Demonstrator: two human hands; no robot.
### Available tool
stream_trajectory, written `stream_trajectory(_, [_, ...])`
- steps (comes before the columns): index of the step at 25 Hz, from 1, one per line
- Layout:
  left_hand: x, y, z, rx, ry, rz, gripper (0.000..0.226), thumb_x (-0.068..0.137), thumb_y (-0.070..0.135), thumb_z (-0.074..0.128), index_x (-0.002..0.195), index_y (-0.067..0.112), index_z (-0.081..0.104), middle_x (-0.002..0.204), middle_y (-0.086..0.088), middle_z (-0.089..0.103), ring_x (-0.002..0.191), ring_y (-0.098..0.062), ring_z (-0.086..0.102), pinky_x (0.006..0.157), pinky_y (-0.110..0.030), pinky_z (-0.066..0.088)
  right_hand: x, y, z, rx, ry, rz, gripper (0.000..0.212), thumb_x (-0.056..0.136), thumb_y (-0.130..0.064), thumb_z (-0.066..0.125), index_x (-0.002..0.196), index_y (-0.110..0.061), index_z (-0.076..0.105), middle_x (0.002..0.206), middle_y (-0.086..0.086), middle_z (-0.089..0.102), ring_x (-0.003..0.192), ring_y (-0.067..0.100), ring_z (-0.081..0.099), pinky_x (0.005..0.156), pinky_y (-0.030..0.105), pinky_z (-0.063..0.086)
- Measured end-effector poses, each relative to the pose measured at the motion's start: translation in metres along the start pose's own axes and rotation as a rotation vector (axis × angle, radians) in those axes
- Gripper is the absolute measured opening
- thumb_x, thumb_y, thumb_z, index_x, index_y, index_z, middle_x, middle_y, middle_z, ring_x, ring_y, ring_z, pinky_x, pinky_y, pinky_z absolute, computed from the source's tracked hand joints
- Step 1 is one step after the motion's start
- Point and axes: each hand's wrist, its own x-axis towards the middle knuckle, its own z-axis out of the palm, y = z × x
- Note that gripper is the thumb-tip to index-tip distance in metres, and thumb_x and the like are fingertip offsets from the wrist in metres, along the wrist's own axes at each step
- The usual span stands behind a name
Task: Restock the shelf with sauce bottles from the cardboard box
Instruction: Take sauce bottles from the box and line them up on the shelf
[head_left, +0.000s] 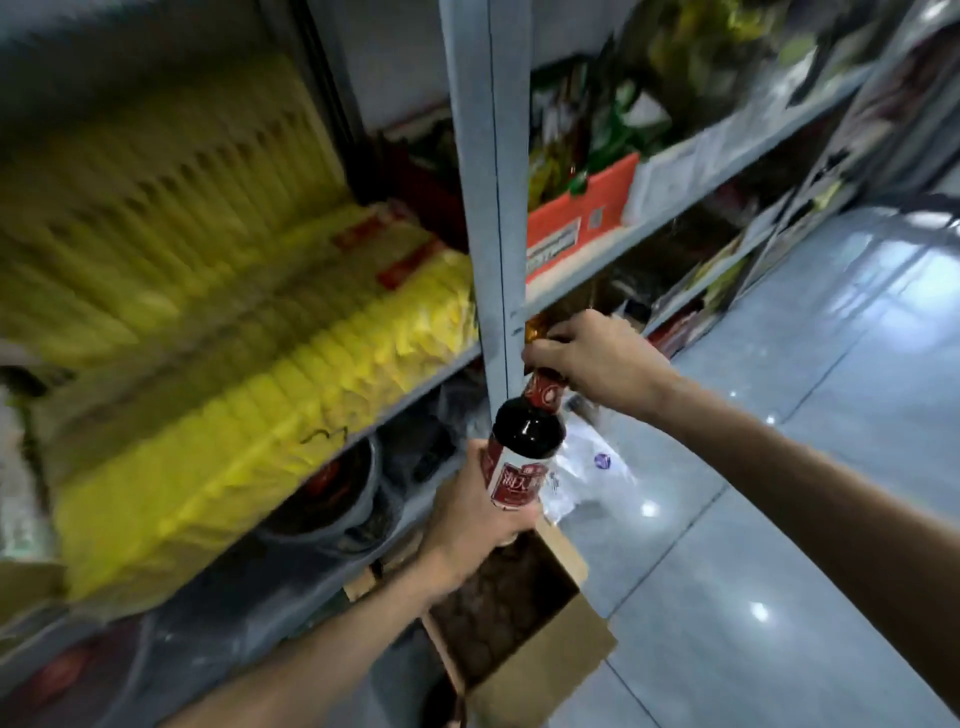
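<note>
Dark sauce bottle (524, 447) gripped by both hands.

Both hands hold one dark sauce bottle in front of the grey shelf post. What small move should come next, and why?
Probably shift the dark glass sauce bottle with the red-and-white label rightward, clear of the grey metal shelf post, toward the shelf opening. The left hand grips its body, the right hand its neck, and the open brown cardboard box sits below.

Glossy dark glass btl (527, 436) w/ paper label, matt brown cardboard box (540, 670), grey painted-metal shelf upright (485, 208), shiny floor tiles (779, 519)
</note>
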Motion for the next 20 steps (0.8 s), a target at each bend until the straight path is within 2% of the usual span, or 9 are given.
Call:
stream_trajectory(2, [-0.019,0.061,-0.040,0.009,0.034,0.113,0.059,0.058,0.036,0.085,0.102,0.037,0.045,0.092,0.014,0.069,0.090,-0.008,0.068,0.077,-0.032,0.054,-0.024,-0.045,-0.045,0.091,0.127,-0.087,0.038,0.089,-0.047,0.060,0.071,-0.014,0.062,0.062,-0.002,0.059,0.060,0.016,0.055,0.056,0.031,0.039])
stream_trajectory(5, [-0.055,0.139,-0.100,-0.056,0.086,0.269,0.059,0.061,0.034,0.087,0.110,0.029,0.053,0.097,0.008,0.072,0.087,-0.006,0.070,0.077,-0.032,0.057,-0.065,-0.102,-0.094,0.415,0.224,-0.198,0.036,0.089,-0.044,0.064,0.076,-0.011,0.063,0.060,-0.007,0.056,0.056,0.012,0.048,0.055,0.028,0.036])
stream_trajectory(7, [-0.086,0.182,-0.141,-0.079,0.167,0.339,0.059,0.059,0.040,0.085,0.110,0.030,0.058,0.095,0.007,0.074,0.085,-0.008,0.071,0.078,-0.034,0.058,-0.091,-0.139,-0.117,0.571,0.168,-0.262,0.035,0.091,-0.042,0.063,0.093,-0.008,0.070,0.074,0.000,0.065,0.065,0.022,0.052,0.061,0.035,0.039])
stream_trajectory(9, [-0.114,0.216,-0.180,-0.112,0.201,0.372,0.060,0.059,0.041,0.085,0.112,0.031,0.058,0.098,0.005,0.074,0.089,-0.013,0.071,0.083,-0.042,0.058,-0.113,-0.174,-0.130,0.575,0.134,-0.347,0.038,0.092,-0.045,0.060,0.109,-0.012,0.070,0.095,0.003,0.075,0.083,0.029,0.066,0.075,0.044,0.049])
stream_trajectory(10, [-0.128,0.230,-0.197,-0.114,0.206,0.379,0.061,0.059,0.039,0.086,0.112,0.030,0.058,0.099,0.004,0.073,0.089,-0.015,0.072,0.084,-0.044,0.058,-0.121,-0.190,-0.134,0.589,0.115,-0.395,0.035,0.094,-0.044,0.059,0.114,-0.017,0.069,0.103,-0.002,0.076,0.095,0.022,0.070,0.083,0.040,0.051])
stream_trajectory(12, [-0.156,0.249,-0.229,-0.095,0.239,0.381,0.057,0.061,0.035,0.086,0.111,0.028,0.059,0.098,0.002,0.074,0.087,-0.018,0.072,0.084,-0.046,0.059,-0.135,-0.219,-0.135,0.646,0.019,-0.482,0.030,0.097,-0.039,0.056,0.120,-0.023,0.064,0.110,-0.009,0.075,0.102,0.008,0.070,0.088,0.028,0.055])
stream_trajectory(13, [-0.171,0.254,-0.245,-0.091,0.269,0.376,0.054,0.061,0.033,0.086,0.108,0.028,0.060,0.096,0.001,0.074,0.085,-0.019,0.072,0.083,-0.048,0.059,-0.140,-0.234,-0.133,0.660,-0.045,-0.514,0.031,0.097,-0.039,0.055,0.122,-0.024,0.062,0.111,-0.010,0.074,0.102,0.006,0.070,0.091,0.028,0.055])
stream_trajectory(16, [-0.212,0.258,-0.290,-0.086,0.348,0.322,0.051,0.057,0.034,0.084,0.103,0.029,0.062,0.091,0.001,0.075,0.080,-0.020,0.073,0.082,-0.051,0.058,-0.151,-0.281,-0.117,0.634,-0.181,-0.579,0.039,0.093,-0.047,0.058,0.126,-0.025,0.058,0.116,-0.007,0.073,0.110,0.012,0.068,0.102,0.041,0.048])
stream_trajectory(20, [-0.256,0.246,-0.341,-0.115,0.490,0.276,0.063,0.047,0.043,0.082,0.104,0.032,0.058,0.092,0.004,0.075,0.083,-0.019,0.072,0.085,-0.051,0.056,-0.165,-0.351,-0.080,0.678,-0.285,-0.673,0.040,0.087,-0.037,0.065,0.120,-0.015,0.062,0.110,0.003,0.075,0.103,0.017,0.071,0.092,0.033,0.056])
